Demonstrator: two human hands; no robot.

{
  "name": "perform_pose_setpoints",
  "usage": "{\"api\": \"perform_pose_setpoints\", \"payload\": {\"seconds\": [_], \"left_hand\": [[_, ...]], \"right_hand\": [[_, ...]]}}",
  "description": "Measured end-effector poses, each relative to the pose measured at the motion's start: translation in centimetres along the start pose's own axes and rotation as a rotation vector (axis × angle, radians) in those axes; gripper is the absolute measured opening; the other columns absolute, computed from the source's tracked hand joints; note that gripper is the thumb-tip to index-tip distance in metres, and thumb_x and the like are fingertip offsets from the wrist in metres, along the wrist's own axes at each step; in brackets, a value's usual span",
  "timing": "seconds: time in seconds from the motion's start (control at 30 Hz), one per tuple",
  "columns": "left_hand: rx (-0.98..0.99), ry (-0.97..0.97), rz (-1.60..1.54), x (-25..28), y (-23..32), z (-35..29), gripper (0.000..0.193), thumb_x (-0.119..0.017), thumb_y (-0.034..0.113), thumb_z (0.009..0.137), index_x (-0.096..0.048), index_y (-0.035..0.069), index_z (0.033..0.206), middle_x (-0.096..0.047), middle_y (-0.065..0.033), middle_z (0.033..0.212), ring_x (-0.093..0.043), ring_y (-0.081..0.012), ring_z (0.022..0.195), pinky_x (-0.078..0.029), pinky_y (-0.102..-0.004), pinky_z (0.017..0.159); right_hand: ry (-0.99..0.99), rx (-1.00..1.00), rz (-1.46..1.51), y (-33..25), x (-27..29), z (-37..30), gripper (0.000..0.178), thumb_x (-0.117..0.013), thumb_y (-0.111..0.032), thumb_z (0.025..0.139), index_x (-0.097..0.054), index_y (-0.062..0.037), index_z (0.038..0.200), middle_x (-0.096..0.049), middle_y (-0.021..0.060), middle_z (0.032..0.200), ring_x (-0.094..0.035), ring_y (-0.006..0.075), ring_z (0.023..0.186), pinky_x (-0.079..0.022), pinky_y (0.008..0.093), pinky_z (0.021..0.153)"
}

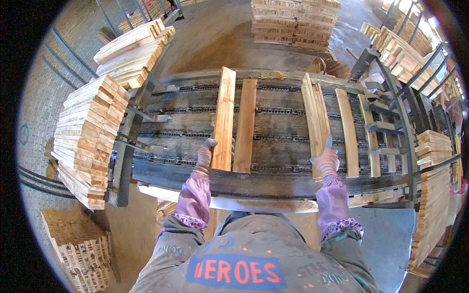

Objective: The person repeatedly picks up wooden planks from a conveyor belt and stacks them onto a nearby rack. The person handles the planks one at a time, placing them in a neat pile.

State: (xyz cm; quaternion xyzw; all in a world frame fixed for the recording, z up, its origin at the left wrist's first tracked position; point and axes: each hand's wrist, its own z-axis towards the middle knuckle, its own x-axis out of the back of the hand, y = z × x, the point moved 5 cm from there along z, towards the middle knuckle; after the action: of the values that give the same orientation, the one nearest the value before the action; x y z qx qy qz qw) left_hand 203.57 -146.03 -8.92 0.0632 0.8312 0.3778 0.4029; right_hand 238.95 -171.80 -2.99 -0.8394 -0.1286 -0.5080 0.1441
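Note:
My left hand [207,152], in a striped glove, grips the near end of a wooden board [224,115]. Its thumb lies along the left edge and fingertips show at the right edge. That board is tilted slightly on a chain conveyor [281,117]. Just right of it lies another flat board [245,124]. My right hand [326,162], gloved too, is closed about the near end of narrow boards [315,110] lying side by side, its index finger stretched along their right edge. How far its other fingers wrap underneath is hidden.
More boards [347,132] lie across the conveyor's right part. Stacked boards [88,141] stand at the left behind metal arms [146,115]. Further stacks stand at the right [432,195] and at the far side [295,22]. A dark metal rail [273,183] borders the conveyor's near side.

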Motion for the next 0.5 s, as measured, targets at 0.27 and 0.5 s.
{"api": "perform_pose_setpoints", "payload": {"seconds": [0.27, 0.5], "left_hand": [[-0.038, 0.596, 1.838, -5.0, -2.8, 0.7, 0.097, -0.078, 0.051, 0.08, -0.029, 0.028, 0.162, -0.053, -0.025, 0.143, -0.054, -0.043, 0.131, -0.047, -0.0473, 0.109], [0.008, 0.581, 1.574, -0.1, -1.1, 0.2, 0.097, -0.082, 0.04, 0.081, -0.029, 0.028, 0.162, -0.061, -0.0232, 0.131, -0.063, -0.0389, 0.117, -0.054, -0.0524, 0.099]], "right_hand": [[-0.146, 0.416, 1.509, 0.9, -0.2, 2.5, 0.107, -0.093, -0.015, 0.067, -0.032, -0.0026, 0.155, -0.06, 0.0137, 0.131, -0.064, 0.0266, 0.114, -0.055, 0.0381, 0.095], [-0.005, 0.771, 1.22, -2.6, 4.0, -1.8, 0.108, -0.092, -0.006, 0.061, -0.032, -0.0026, 0.15, -0.062, 0.0131, 0.13, -0.063, 0.0287, 0.117, -0.055, 0.0435, 0.099]]}}
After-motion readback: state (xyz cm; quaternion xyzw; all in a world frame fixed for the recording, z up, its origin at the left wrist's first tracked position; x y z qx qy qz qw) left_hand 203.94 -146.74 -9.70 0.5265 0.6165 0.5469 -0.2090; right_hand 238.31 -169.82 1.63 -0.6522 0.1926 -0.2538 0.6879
